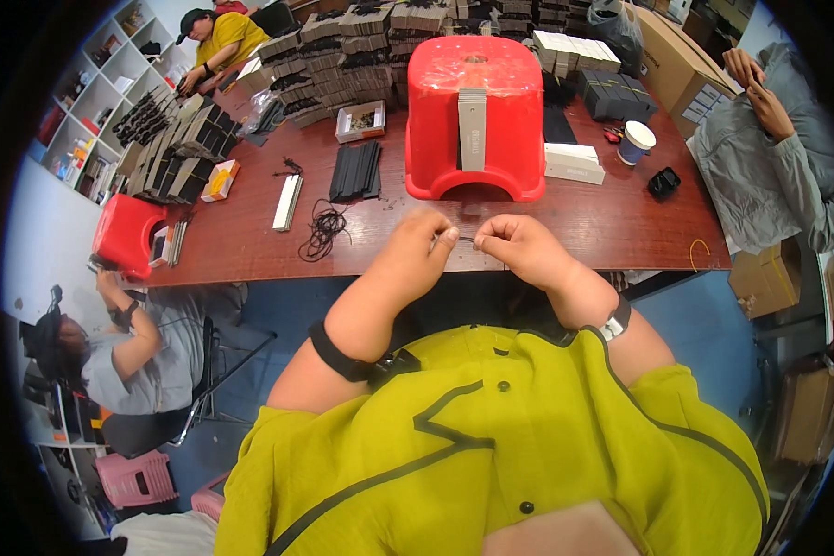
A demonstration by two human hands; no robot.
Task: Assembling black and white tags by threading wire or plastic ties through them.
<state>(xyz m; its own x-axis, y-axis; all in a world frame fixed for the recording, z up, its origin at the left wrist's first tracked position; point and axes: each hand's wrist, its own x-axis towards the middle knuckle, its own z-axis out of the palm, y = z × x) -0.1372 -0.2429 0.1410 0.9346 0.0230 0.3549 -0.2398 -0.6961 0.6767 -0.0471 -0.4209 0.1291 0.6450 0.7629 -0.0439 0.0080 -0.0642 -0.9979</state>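
Dark cord (467, 240): a short, thin piece stretched between the left hand (422, 246) and the right hand (526, 250), at the near edge of the table (621, 227), in front of a red stool (426, 139).
Left grip: thumb and forefinger together, pinched on the cord; a black band (335, 357) circles the forearm.
Right grip: thumb and forefinger together on the cord's other side; a watch (614, 322) on the wrist.
Cord ends: covered by the fingers, too small to make out.
Stool: upright on the table, with a stack of grey cards (473, 130) standing against its near side.
Left of stool: a pile of black strips (355, 171), a loose coil of black string (322, 233) nearer the edge, a white bundle (287, 202) beside them, a small open box (361, 121) behind.
Right of stool: a paper cup (636, 144) and a small black object (663, 183), its kind unclear.
Far side: tall piles of card bundles (343, 60).
People: one in yellow (236, 37) at far left, one in grey (148, 366) at left, one in a grey jacket (769, 176) at right.
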